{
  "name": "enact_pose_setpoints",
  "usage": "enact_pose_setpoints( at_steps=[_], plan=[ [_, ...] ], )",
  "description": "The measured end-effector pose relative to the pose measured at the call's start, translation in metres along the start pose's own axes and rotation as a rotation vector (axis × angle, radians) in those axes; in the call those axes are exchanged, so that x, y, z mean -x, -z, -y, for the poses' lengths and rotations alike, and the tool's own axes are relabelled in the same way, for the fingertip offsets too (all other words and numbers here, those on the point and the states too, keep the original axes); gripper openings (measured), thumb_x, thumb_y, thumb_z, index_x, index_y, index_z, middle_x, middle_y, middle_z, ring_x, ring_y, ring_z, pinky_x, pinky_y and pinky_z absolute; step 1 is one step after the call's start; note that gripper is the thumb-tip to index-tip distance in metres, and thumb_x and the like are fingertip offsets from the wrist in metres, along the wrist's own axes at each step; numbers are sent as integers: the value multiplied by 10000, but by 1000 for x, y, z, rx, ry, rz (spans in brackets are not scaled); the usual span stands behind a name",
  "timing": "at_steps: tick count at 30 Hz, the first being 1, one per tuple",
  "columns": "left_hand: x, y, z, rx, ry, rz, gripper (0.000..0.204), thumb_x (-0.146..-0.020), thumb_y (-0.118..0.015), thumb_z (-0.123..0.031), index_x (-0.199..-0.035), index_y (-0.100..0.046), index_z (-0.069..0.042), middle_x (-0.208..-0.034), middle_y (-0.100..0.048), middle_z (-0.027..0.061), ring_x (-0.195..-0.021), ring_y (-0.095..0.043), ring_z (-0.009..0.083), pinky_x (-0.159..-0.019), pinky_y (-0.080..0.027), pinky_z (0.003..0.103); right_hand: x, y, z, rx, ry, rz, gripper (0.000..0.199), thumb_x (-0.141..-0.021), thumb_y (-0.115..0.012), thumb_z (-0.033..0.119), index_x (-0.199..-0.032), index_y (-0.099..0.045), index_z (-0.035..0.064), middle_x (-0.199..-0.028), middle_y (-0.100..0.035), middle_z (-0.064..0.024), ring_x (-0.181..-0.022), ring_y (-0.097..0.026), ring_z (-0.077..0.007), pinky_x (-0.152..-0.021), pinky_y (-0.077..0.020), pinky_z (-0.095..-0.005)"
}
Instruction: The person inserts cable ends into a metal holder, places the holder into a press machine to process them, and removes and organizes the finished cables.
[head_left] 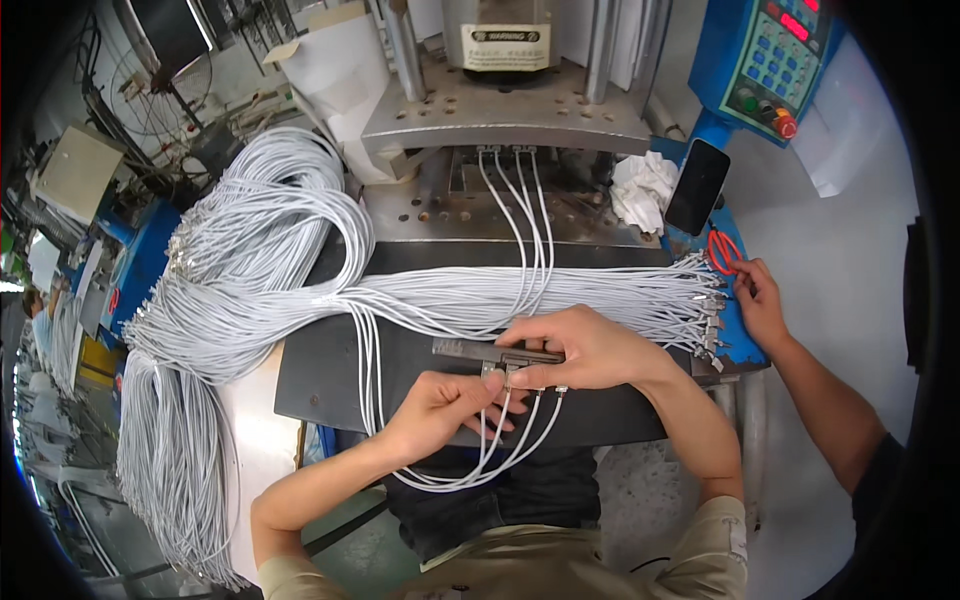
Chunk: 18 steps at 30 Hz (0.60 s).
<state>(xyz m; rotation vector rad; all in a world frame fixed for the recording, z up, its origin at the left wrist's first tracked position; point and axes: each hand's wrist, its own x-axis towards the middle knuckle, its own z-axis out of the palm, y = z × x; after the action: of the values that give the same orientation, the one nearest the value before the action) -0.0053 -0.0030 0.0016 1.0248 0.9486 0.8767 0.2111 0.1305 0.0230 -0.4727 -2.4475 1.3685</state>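
My right hand (pixel 595 345) is closed around a flat dark metal holder (pixel 465 350) above the front of the black work surface. White cables (pixel 545 428) with small metal connectors hang from the holder's near edge and loop down over my lap. My left hand (pixel 440 408) pinches one of these connectors (pixel 492 372) against the holder, thumb and forefinger together. My fingers partly hide the connectors. Just behind my hands a thick bundle of white cables (pixel 440 295) lies across the surface, its connector ends (pixel 705 320) fanned out at the right.
Ahead stands a metal press (pixel 505 110) with several white cables running into it. Coiled cables (pixel 180 460) are heaped at left. At right are a white cloth (pixel 642 190), a phone (pixel 698 187), a control box (pixel 770 65) and another person's hand (pixel 762 305) beside red-handled scissors (pixel 722 250).
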Motion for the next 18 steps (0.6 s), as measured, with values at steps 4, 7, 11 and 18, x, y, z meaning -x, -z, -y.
enact_pose_setpoints(
  at_steps=[4, 7, 11, 18],
  plan=[
    [22, -11, -6, -61, -29, -120, 309, -1074, -592, -230, -1076, -742, 40, -1053, -759, 143, -871, -737, 194, -724, -618, 306, 11, 20, 30, 174, -103, 127, 426, -911, -777, 358, -1207, -712, 58, -909, -721, -117, -816, -693, -191, -706, -525, -332],
    [60, -24, -44, -517, -494, -287, 271, -1048, -611, -184, -996, -730, 55, -939, -745, 178, -811, -741, 224, -680, -618, 316, 33, 38, 32, 159, -129, -81, 371, -911, -800, 317, -1115, -726, 17, -861, -739, -79, -739, -681, -170, -681, -534, -310],
    [79, -50, -69, -519, -1336, -326, 125, -928, -666, -30, -829, -679, 44, -811, -716, 192, -678, -722, 256, -588, -614, 330, 27, 57, 27, 577, -209, -455, 222, -945, -697, 244, -969, -692, 23, -714, -689, -154, -659, -676, -354, -657, -540, -436],
    [76, -75, -115, -467, -1634, -64, 150, -989, -652, -141, -900, -646, -21, -825, -697, 138, -698, -686, 262, -573, -588, 340, 7, 40, 8, 1160, -335, -440, 216, -940, -671, 211, -938, -662, -4, -818, -692, -211, -787, -693, -399, -708, -548, -495]
  ],
)
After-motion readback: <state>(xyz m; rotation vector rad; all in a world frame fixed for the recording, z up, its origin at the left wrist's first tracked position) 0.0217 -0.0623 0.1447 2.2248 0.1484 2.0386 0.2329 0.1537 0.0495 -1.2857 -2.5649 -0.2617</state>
